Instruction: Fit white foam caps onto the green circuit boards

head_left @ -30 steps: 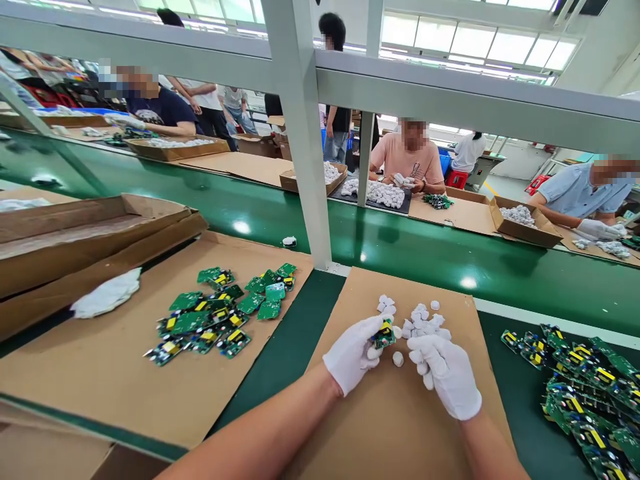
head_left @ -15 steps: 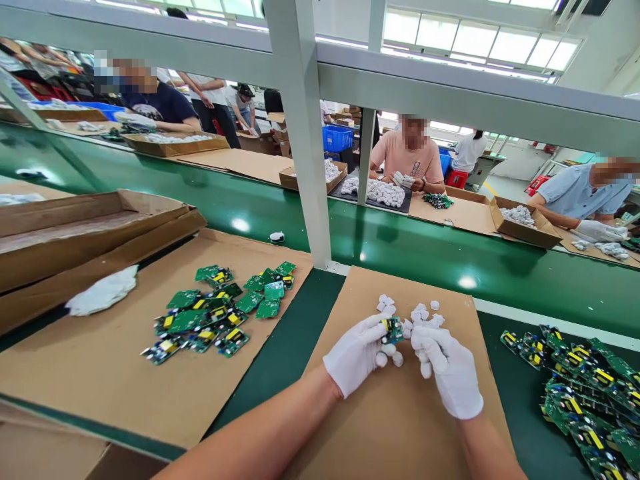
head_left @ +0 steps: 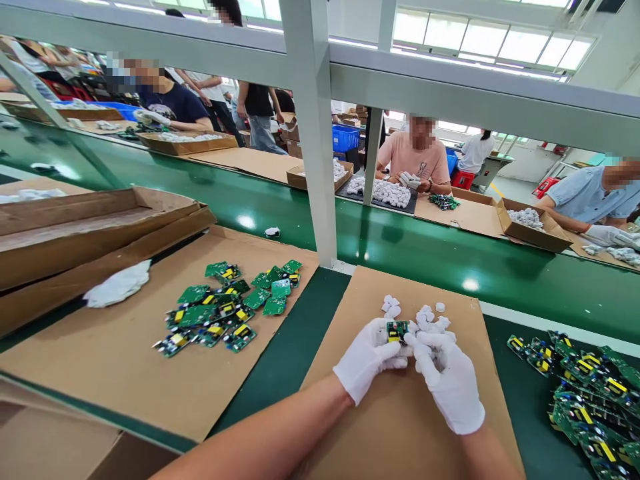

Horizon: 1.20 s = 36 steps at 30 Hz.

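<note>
Both my hands wear white gloves and meet over a brown cardboard sheet (head_left: 400,427). My left hand (head_left: 367,360) grips a small green circuit board (head_left: 397,331) with a yellow part on it. My right hand (head_left: 445,380) touches the board's right side with its fingertips; whether it holds a small white piece I cannot tell. A loose heap of small white plastic pieces (head_left: 425,315) lies just beyond my hands.
A pile of green circuit boards (head_left: 227,310) lies on cardboard to the left, another pile (head_left: 585,380) at the right. Flat cardboard boxes (head_left: 90,227) and a white cloth (head_left: 117,291) sit far left. A white post (head_left: 320,167) rises ahead; people work across the green conveyor (head_left: 425,247).
My hands have drawn together; the board turned from tilted in my left hand to facing up between both hands. The view shifted slightly right.
</note>
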Tool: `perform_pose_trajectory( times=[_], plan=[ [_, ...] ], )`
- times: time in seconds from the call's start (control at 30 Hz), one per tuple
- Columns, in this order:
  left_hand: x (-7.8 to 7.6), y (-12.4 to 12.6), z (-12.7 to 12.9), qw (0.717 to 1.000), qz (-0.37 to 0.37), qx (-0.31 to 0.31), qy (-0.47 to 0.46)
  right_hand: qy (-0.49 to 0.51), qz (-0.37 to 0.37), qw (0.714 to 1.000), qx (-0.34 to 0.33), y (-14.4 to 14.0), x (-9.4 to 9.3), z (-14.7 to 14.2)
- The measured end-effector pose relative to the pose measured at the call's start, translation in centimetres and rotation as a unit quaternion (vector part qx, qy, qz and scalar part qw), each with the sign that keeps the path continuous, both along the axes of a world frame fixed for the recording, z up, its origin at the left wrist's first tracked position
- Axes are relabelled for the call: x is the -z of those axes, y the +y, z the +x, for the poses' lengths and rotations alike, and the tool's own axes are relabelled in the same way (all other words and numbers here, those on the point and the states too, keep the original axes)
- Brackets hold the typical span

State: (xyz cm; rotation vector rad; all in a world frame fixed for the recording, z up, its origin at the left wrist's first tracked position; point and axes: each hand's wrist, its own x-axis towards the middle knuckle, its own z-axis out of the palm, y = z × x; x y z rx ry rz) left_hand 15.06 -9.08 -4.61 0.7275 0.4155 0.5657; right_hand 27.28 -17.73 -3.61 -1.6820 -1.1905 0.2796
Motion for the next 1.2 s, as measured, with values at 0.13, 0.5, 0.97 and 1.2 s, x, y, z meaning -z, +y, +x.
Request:
perform_pose_trajectory(
  times=[0.13,0.5,0.97,1.2],
  plan=[
    [0.2,-0.2,0.2,0.998,0.050,-0.035,0.016,-0.052,-0.028,0.998,-0.001,0.0,0.0,-0.1],
    [0.2,-0.8,-0.5,0.968,0.208,-0.070,0.119,-0.171,-0.012,0.985,0.031,0.2,1.2,0.0],
    [-0.3,-0.5,0.0,0.994,0.068,0.019,0.083,-0.289,-0.020,0.957,0.000,0.4,0.8,0.5],
    [0.4,-0.2,-0.1,0.998,0.016,0.025,0.051,-0.307,0.008,0.952,-0.008,0.5,0.4,0.8]
  ],
)
